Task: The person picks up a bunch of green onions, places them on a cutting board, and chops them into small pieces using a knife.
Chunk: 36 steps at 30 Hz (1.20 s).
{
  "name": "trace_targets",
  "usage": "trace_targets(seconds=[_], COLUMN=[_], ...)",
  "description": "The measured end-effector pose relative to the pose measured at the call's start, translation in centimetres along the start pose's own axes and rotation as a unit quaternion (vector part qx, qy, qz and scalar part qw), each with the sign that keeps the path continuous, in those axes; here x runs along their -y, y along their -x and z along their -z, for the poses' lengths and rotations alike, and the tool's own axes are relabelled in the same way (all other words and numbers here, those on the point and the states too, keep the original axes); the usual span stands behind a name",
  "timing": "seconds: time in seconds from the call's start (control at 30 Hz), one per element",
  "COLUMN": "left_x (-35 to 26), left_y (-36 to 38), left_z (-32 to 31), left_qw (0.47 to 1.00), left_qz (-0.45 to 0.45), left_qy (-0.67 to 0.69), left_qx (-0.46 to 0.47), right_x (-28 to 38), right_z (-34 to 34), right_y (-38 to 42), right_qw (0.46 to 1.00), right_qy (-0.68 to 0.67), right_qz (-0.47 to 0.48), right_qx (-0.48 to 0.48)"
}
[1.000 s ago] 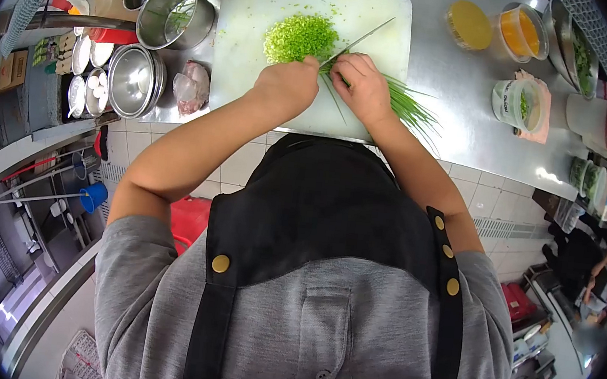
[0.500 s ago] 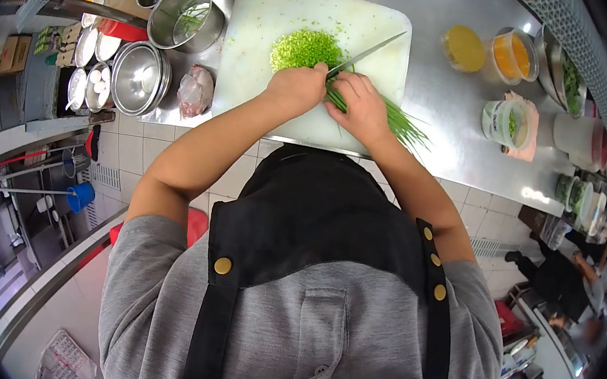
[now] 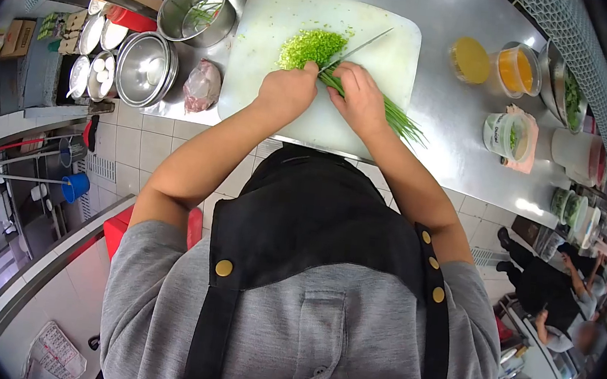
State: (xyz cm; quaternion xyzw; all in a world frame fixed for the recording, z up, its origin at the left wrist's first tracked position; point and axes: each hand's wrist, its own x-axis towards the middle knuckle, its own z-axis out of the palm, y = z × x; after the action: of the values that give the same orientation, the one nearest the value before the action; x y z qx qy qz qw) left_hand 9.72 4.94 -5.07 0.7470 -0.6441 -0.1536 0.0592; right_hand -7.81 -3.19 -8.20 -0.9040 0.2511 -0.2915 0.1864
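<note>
In the head view, my left hand point(image 3: 288, 93) is closed around the handle of a knife point(image 3: 363, 46). The blade slants up and to the right across a white cutting board point(image 3: 369, 130). My right hand point(image 3: 359, 101) is wrapped over a bundle of scallions point(image 3: 401, 121), close to the blade. Their green ends run off to the lower right, past the board's edge. Beyond the left hand lies a heap of chopped scallions point(image 3: 313, 48), touching or nearly touching the knife. The handle is hidden in my fist.
Left of the board are a piece of raw meat point(image 3: 202, 86), stacked steel bowls point(image 3: 142, 69) and a steel pot point(image 3: 197, 12). Right stand a yellow-lidded tub point(image 3: 469, 60), an orange-filled tub point(image 3: 514, 69) and a labelled container point(image 3: 507, 135). Another person point(image 3: 548, 285) is at far right.
The knife and my left hand have shifted slightly left and toward me relative to the board. My right hand still grips the scallions. The whole view has moved a little.
</note>
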Motion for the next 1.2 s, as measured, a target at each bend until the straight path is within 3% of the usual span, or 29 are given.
trace_targets(seconds=[0.03,0.13,0.27,0.33,0.63,0.93,1.2], left_x=[-0.2,-0.6,-0.8,-1.2,-1.0,-2.9,-1.9], left_y=[0.1,0.2,0.2,0.2,-0.9,-0.4,-0.9], left_z=[-0.1,-0.2,-0.3,-0.2,0.8,0.4,1.8], left_qw=[1.000,1.000,1.000,1.000,0.997,0.994,0.993], left_qz=[-0.001,0.006,0.012,0.016,0.033,0.055,0.066], left_qy=[0.001,0.001,0.008,0.012,0.017,0.068,0.052], left_qx=[0.001,0.011,0.016,0.023,0.074,0.067,0.080], right_x=[-0.2,-0.5,-0.8,-0.2,-0.6,-0.2,0.5], right_z=[0.4,0.5,0.1,0.1,-0.2,0.2,1.1], right_y=[0.0,0.8,1.2,1.5,1.9,1.9,1.7], right_qw=[0.998,0.995,0.998,0.997,0.998,0.996,0.998], right_qy=[0.043,0.088,0.044,0.011,0.029,0.015,0.013], right_qz=[0.035,0.014,-0.017,-0.081,-0.025,-0.069,-0.049], right_qx=[-0.019,-0.038,-0.030,0.002,-0.050,-0.049,-0.036])
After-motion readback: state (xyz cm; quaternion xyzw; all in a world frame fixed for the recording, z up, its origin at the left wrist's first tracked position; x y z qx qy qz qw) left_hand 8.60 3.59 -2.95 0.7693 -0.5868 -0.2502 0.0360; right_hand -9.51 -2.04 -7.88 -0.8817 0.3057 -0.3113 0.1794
